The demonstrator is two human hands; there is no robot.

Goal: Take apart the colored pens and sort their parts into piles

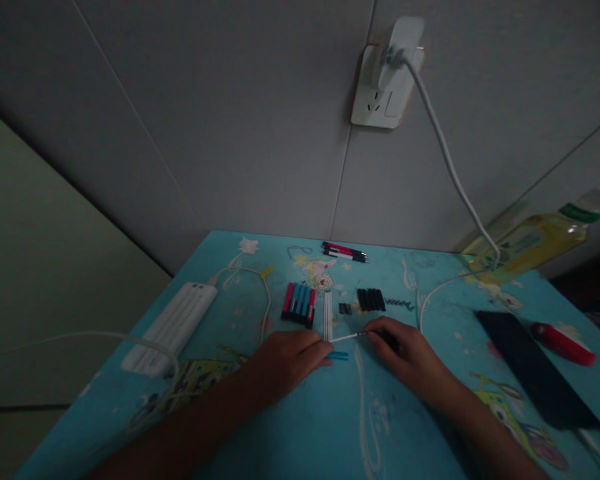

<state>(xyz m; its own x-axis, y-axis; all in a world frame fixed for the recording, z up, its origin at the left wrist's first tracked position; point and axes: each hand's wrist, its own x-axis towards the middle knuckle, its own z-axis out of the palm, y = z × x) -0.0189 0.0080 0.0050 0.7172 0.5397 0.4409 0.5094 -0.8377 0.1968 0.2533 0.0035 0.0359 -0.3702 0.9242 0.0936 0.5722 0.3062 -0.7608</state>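
My left hand [300, 350] is closed, its fingertips at the left end of a thin white pen refill [347, 337]. The thumb and finger of my right hand [403, 347] pinch the refill's dark right end; a dark patch under those fingers is too dim to make out. Two blue pen parts [339, 356] poke out beside my left fingers. Just beyond lie a row of white refills [327, 313], red and blue pen barrels with black ends [299, 303], black pen grips [371, 300], small dark pieces [345, 309] and several springs [399, 304].
Assembled pens [345, 251] lie near the wall. A white power strip [173, 327] with cables sits at left. At right are a dark flat panel [537, 367], a red object [564, 343] and a bottle of yellow liquid [530, 243]. A charger cable [445, 147] hangs from the socket.
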